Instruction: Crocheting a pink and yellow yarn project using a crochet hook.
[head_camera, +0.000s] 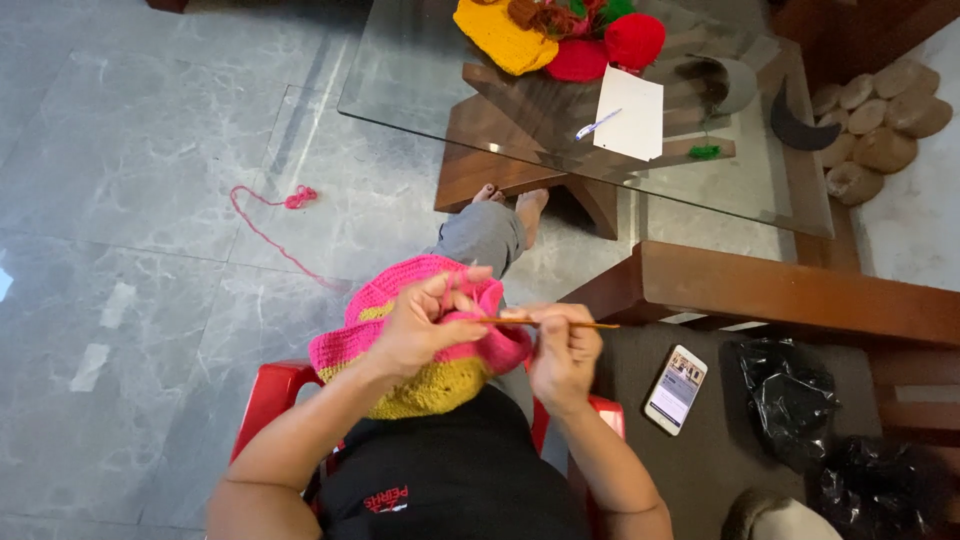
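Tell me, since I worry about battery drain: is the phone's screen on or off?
On. The white smartphone lies face up on the dark seat cushion, its screen lit and showing content.

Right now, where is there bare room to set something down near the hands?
Free: seat cushion between right hand and phone; glass table left of the yarn pile. Crowded: black bags, lap under the crochet piece held by left hand.

Looks like a home living rm: grey marble floor (150, 150), glass coffee table (420, 60) on a wood base at 12 o'clock, wood-framed sofa (780, 295) at 3 o'clock w/ phone (676, 389) on its cushion, prob. decorative stones (880, 120) at 2 o'clock.
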